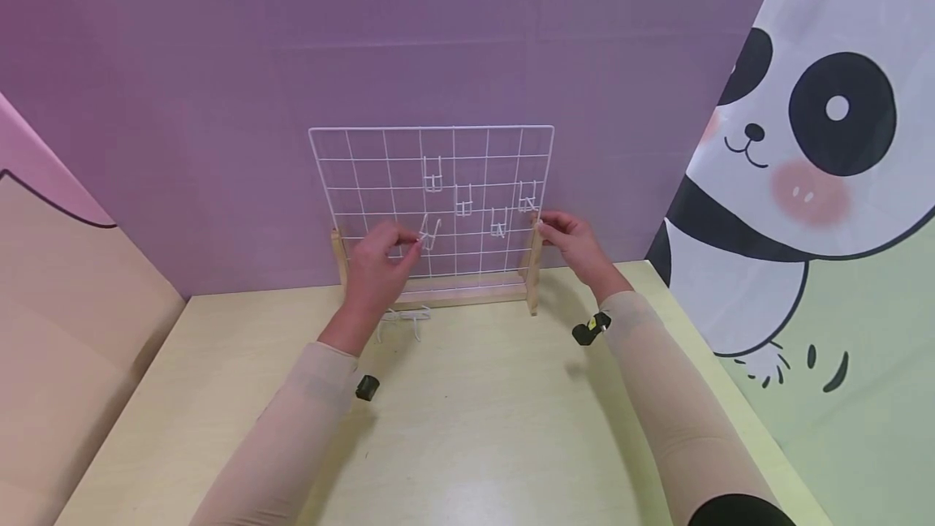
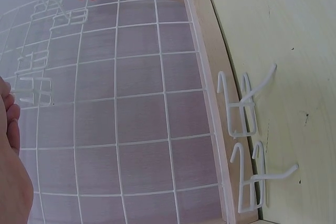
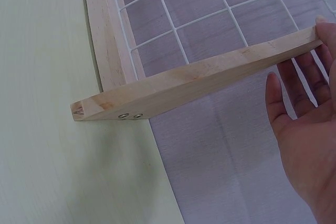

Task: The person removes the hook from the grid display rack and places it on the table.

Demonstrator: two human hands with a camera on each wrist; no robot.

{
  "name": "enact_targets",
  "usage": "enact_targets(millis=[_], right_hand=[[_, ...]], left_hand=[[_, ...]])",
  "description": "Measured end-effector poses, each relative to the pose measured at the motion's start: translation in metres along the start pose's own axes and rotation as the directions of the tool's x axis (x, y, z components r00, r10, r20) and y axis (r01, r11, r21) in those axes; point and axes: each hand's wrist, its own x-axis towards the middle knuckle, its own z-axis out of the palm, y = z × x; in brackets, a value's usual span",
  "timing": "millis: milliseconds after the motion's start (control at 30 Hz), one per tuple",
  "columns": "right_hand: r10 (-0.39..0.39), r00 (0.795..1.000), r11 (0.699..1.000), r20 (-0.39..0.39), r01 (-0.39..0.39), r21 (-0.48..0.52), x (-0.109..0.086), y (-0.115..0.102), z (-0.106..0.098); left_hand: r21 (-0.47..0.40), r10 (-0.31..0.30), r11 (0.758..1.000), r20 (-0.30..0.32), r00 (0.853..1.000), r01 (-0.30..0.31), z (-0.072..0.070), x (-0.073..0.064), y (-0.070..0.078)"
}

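Observation:
A white wire grid panel stands upright in a wooden stand. My left hand pinches a white wire hook against the panel's lower middle; the left wrist view shows the same hook at the fingertips. My right hand grips the top of the stand's right upright, thumb on its front edge and other fingers behind. Several hooks, such as one upper hook and one lower hook, hang on the wires to the right.
Two loose wire hooks lie by the stand's base bar, at the front left. The pale wooden table extends toward me. Behind the panel rises a purple backdrop, with a panda print at the right.

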Motion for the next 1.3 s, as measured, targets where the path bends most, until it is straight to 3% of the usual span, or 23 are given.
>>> enact_targets(millis=[633,1133,1300], right_hand=[[0.017,1.0,1.0,-0.012,-0.018,-0.026,-0.0024,-0.0003,0.0013],[-0.021,1.0,1.0,-0.009,0.021,0.002,0.0011,0.0048,-0.0006],[-0.02,1.0,1.0,-0.01,0.02,-0.009,0.0009,0.0035,-0.0003]], left_hand=[[0.074,0.027,0.997,0.092,0.995,-0.034,0.0045,-0.0033,0.0017],[0.06,0.045,0.997,0.145,0.988,-0.054,0.0062,-0.0039,0.001],[0.075,0.025,0.996,0.182,0.983,-0.039,0.0065,-0.0051,0.0004]])
